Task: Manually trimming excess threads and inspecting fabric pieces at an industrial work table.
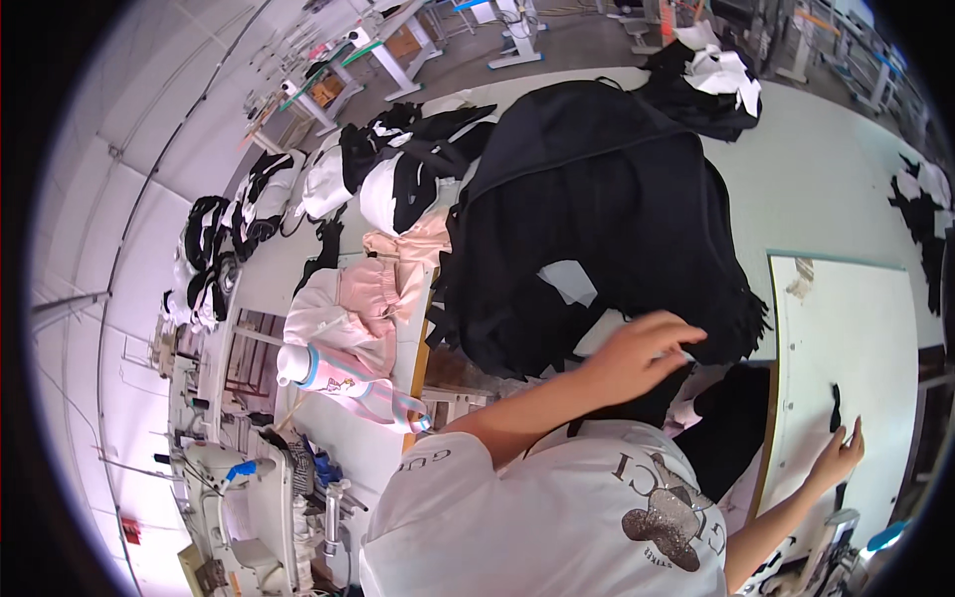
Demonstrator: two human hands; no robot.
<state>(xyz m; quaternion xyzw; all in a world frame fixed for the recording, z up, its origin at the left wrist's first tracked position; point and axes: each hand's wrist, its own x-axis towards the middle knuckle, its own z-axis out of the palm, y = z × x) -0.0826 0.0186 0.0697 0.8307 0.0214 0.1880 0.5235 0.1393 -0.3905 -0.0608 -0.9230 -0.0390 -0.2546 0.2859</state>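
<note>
My left hand (652, 350) reaches across in front of a big heap of black fabric (607, 189). Its fingers are loosely bent and apart, with nothing visible in them. White pieces (569, 283) show among the black cloth beside it. Over the white board on the right, my right hand (838, 460) has its fingertips at a narrow black fabric strip (836, 406). The strip appears pinched there, while one finger points outward. More black material shows below that hand, partly hidden by it. Black cloth (731, 428) hangs between my body and the board.
Pink garments (368, 298) and a pink-and-white bottle (323, 373) with a strap lie to the left. Bundles of black and white cloth (398, 189) sit farther back. A sewing machine (234, 488) stands lower left. The white board (846, 328) has a raised near-left edge.
</note>
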